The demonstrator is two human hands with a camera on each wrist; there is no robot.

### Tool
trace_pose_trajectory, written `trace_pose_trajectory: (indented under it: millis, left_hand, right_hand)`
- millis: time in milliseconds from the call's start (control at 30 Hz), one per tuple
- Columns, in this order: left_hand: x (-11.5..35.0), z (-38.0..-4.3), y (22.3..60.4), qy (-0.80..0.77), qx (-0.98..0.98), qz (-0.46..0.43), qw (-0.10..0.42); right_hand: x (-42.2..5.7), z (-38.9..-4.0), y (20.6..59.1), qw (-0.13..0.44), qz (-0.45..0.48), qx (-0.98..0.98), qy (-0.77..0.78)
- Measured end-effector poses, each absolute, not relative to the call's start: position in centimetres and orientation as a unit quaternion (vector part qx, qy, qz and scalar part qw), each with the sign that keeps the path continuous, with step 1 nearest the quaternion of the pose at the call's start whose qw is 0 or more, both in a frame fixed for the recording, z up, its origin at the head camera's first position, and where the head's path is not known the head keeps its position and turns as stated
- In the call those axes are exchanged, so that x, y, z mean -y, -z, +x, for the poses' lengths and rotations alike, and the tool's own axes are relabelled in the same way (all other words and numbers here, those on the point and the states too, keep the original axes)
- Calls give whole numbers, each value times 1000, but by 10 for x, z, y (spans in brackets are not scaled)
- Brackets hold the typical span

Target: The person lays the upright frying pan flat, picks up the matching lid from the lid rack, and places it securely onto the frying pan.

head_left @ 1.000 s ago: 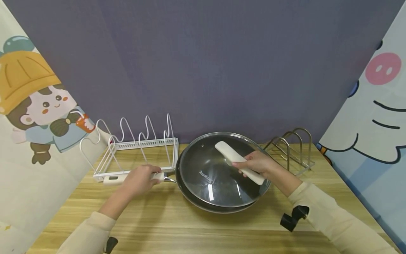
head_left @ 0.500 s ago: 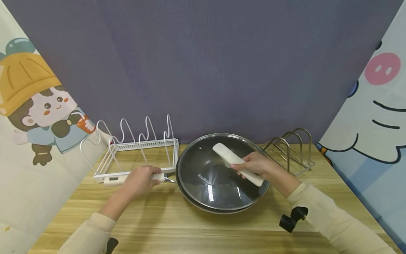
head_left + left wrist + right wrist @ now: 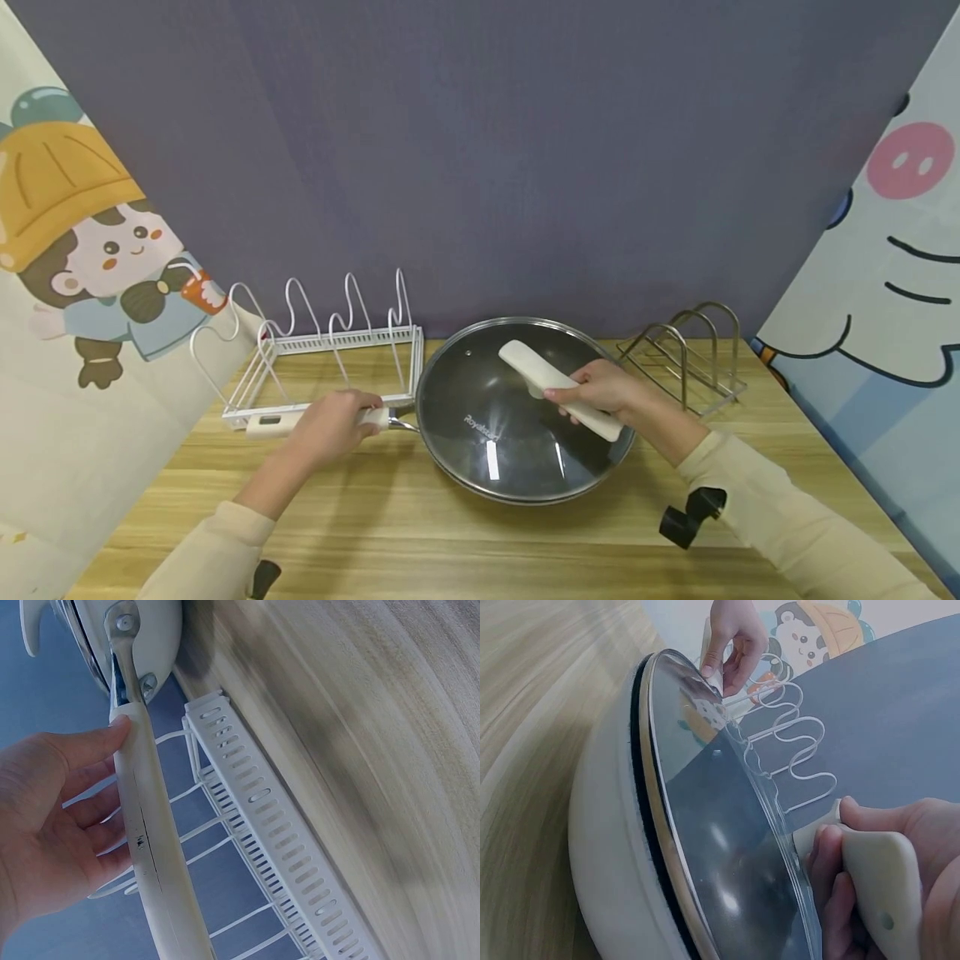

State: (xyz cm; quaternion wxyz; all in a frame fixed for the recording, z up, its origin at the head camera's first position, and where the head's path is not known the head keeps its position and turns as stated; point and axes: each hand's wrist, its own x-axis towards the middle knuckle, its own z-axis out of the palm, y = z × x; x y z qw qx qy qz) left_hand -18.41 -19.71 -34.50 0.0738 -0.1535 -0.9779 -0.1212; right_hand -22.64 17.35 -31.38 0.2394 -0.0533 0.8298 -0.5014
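Observation:
A glass lid [image 3: 465, 392] lies over a wok [image 3: 607, 825] with a white outside, its rim nearly level with the wok's rim. My right hand [image 3: 606, 390] grips the lid's long cream handle [image 3: 522, 360], thumb on top and fingers curled beneath. On the left, my left hand [image 3: 333, 423] holds the wok's cream handle [image 3: 272, 425]. The left wrist view shows the thumb of that hand [image 3: 52, 817] along the handle near its metal neck [image 3: 124, 645], the other fingers behind. The wok's inside shows dark through the glass.
Behind the left hand stands a white wire rack [image 3: 341, 337] with upright loops. A bronze-coloured wire rack [image 3: 686, 358] is at the right, close behind the right wrist. Both stand on the wooden table [image 3: 450, 550], with a grey cloth wall [image 3: 495, 167] at the back.
My right hand has moved the lid slightly left and toward me, so its front edge now covers the wok rim that showed before. The left hand has stayed put on the handle.

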Motion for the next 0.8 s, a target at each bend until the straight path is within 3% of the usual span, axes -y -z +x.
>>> trace_pose_trajectory:
  millis: [533, 800]
  left_hand:
    - [195, -184, 347, 122, 978, -156, 72]
    - [195, -184, 345, 124, 977, -156, 79]
  right_hand:
    - [-181, -230, 322, 238, -88, -843, 474]
    - [-179, -229, 319, 211, -99, -867, 441]
